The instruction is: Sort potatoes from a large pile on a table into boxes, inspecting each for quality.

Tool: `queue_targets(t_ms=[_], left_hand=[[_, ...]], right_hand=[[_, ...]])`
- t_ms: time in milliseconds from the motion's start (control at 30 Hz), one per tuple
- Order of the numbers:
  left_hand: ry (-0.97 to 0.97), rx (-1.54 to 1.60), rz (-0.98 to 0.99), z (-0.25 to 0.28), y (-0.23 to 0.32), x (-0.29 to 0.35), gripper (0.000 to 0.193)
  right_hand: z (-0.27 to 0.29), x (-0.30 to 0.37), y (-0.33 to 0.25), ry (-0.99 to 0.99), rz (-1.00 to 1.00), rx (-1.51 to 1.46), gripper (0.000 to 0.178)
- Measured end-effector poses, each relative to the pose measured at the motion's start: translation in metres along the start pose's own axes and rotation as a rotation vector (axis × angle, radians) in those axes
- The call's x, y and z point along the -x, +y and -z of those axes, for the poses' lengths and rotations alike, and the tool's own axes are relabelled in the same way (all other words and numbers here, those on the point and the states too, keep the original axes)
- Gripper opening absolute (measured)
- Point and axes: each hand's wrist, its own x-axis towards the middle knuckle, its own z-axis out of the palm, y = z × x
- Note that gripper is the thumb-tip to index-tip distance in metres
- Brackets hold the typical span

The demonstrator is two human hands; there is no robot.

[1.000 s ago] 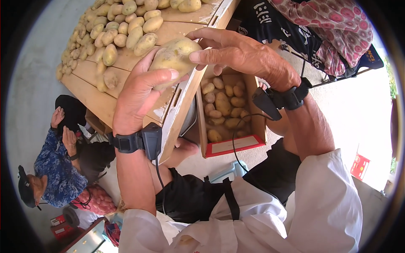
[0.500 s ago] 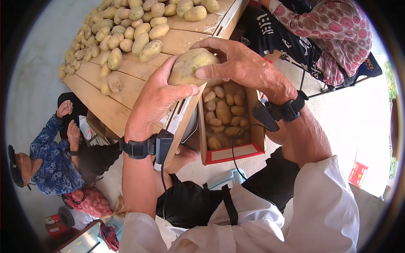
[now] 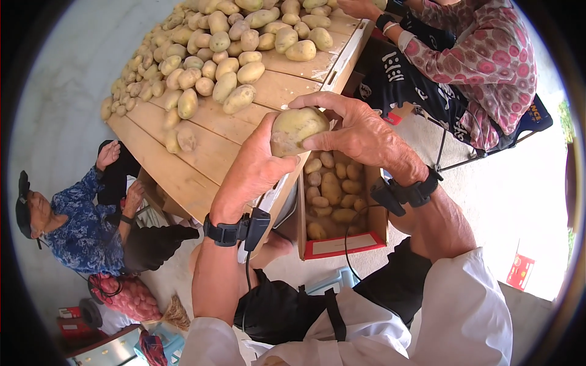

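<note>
Between both hands I hold one large yellow potato (image 3: 295, 130), raised near the front edge of the wooden table (image 3: 201, 146). My left hand (image 3: 253, 160) grips it from the left and below, thumb along its lower side. My right hand (image 3: 351, 127) closes over its right side, with fingers on top and thumb on the front. Below the hands stands an open cardboard box (image 3: 342, 246) with several potatoes (image 3: 330, 188) of mixed sizes in it. A big heap of potatoes (image 3: 220, 55) covers the far part of the table.
A person in a patterned blouse (image 3: 482, 55) sits at the far right on a folding chair (image 3: 488, 146). Another person in blue (image 3: 82, 219) sits at the left, by a red net sack of potatoes (image 3: 125, 297). A light-blue stool (image 3: 332, 279) stands below the box.
The view has shifted, so the table and box sit lower and farther right. Both hands still grip the potato, which appears slightly turned. The person at the right now shows hands by the table.
</note>
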Motion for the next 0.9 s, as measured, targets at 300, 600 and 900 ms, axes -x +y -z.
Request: queue_targets(t_ms=[300, 600, 900], left_hand=[[0.093, -0.058, -0.007, 0.002, 0.0, -0.004, 0.062], [0.022, -0.094, -0.083, -0.005, -0.006, -0.005, 0.058], [-0.085, -0.141, 0.176, 0.004, -0.012, 0.001, 0.047]], right_hand=[[0.005, -0.004, 0.008, 0.088, -0.034, 0.085, 0.061], [0.005, 0.0, 0.011, 0.026, -0.091, 0.145, 0.08], [0.022, -0.001, 0.017, 0.069, -0.148, 0.296, 0.06]])
